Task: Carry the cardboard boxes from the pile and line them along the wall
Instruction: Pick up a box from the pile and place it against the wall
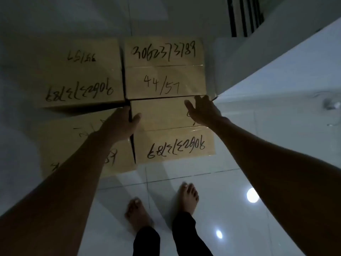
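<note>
Several tan cardboard boxes with black handwritten numbers stand together on the white tiled floor. The near right box (pixel 171 141) has my left hand (pixel 121 122) gripping its upper left edge, thumb on top. My right hand (pixel 203 111) lies on its far right corner, fingers spread over the top. Behind it sits the box marked 44/57 (pixel 164 71). A far left box (pixel 79 72) and a near left box (pixel 73 148), partly hidden by my left forearm, stand beside them.
A white wall or door (pixel 276 80) runs along the right, its corner touching the boxes. A dark barred grille (pixel 243 15) is at the top right. My bare feet (pixel 162 209) stand on glossy tiles just before the boxes.
</note>
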Available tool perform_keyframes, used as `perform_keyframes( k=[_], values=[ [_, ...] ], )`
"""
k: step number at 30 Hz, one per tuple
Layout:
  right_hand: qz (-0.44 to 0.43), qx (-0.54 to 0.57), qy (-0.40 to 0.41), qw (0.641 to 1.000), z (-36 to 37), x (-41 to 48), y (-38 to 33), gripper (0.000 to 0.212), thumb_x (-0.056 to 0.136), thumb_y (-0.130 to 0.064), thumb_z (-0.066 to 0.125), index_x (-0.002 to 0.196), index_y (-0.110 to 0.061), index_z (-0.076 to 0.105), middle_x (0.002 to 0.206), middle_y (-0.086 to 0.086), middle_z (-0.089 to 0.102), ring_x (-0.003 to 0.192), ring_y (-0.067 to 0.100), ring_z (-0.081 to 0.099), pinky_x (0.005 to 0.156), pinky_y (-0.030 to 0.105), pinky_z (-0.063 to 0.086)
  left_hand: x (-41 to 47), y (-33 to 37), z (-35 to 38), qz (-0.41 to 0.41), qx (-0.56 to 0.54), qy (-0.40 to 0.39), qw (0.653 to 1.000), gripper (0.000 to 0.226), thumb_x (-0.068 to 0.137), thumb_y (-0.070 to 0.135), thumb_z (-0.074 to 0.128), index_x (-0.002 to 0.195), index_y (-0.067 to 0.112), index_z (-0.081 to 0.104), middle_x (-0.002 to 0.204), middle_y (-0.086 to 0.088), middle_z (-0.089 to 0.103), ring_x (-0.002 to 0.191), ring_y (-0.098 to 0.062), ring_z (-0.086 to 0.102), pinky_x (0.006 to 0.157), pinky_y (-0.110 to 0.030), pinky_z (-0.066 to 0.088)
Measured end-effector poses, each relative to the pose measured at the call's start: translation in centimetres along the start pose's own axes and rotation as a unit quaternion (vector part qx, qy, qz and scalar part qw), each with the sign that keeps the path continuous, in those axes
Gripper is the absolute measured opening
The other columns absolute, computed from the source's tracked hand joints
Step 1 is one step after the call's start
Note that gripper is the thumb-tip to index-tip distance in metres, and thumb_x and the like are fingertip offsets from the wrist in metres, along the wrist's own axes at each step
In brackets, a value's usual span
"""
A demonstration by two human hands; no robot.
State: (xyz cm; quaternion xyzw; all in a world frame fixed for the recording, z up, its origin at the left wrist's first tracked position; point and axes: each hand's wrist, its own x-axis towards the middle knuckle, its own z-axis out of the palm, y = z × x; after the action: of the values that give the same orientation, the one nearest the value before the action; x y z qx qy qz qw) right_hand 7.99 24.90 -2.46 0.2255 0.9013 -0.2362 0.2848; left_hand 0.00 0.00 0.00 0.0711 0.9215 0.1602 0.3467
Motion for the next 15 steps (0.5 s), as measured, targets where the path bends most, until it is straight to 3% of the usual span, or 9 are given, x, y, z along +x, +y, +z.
perform_keyframes(
  k=[4,7,12,15],
  values=[
    [0.068,0.018,0.049,0.996,2.0,0.6,2.7,0.074,0.095,-0.055,0.058,0.146,-0.008,0.034,0.146,0.025,0.037,0.128,0.045,0.050,0.095,0.053,0.051,-0.7,-1.2,4.2,-0.030,-0.051,-0.034,0.998,0.061,0.096,0.045,0.048,0.147,0.017,0.034,0.144,-0.014,0.051,0.129,-0.033,0.052,0.105,-0.045,0.046],
    [0.100,0.087,0.061,0.989,3.6,1.6,4.7,0.098,0.081,-0.055,0.075,0.151,-0.011,0.022,0.141,0.023,0.039,0.127,0.045,0.048,0.095,0.055,0.053,1.2,-1.9,6.4,-0.058,-0.067,-0.016,0.996,0.068,0.093,0.045,0.054,0.150,0.018,0.029,0.145,-0.014,0.049,0.133,-0.033,0.047,0.106,-0.046,0.045],
    [0.164,0.165,0.036,0.972,5.8,2.7,7.1,0.111,0.070,-0.058,0.083,0.148,-0.006,0.024,0.142,0.021,0.046,0.131,0.041,0.049,0.099,0.050,0.053,2.3,-1.5,8.9,-0.124,-0.014,0.069,0.990,0.092,0.081,0.047,0.071,0.149,0.009,0.022,0.136,-0.027,0.047,0.121,-0.040,0.048,0.088,-0.044,0.049],
    [0.199,0.246,0.001,0.949,6.4,2.9,7.9,0.116,0.060,-0.069,0.084,0.145,-0.010,0.031,0.137,0.014,0.056,0.124,0.037,0.059,0.095,0.047,0.056,2.5,-1.1,9.6,-0.136,-0.007,0.055,0.989,0.088,0.075,0.049,0.075,0.142,0.007,0.037,0.135,-0.026,0.046,0.119,-0.039,0.049,0.087,-0.044,0.050]
  ],
)
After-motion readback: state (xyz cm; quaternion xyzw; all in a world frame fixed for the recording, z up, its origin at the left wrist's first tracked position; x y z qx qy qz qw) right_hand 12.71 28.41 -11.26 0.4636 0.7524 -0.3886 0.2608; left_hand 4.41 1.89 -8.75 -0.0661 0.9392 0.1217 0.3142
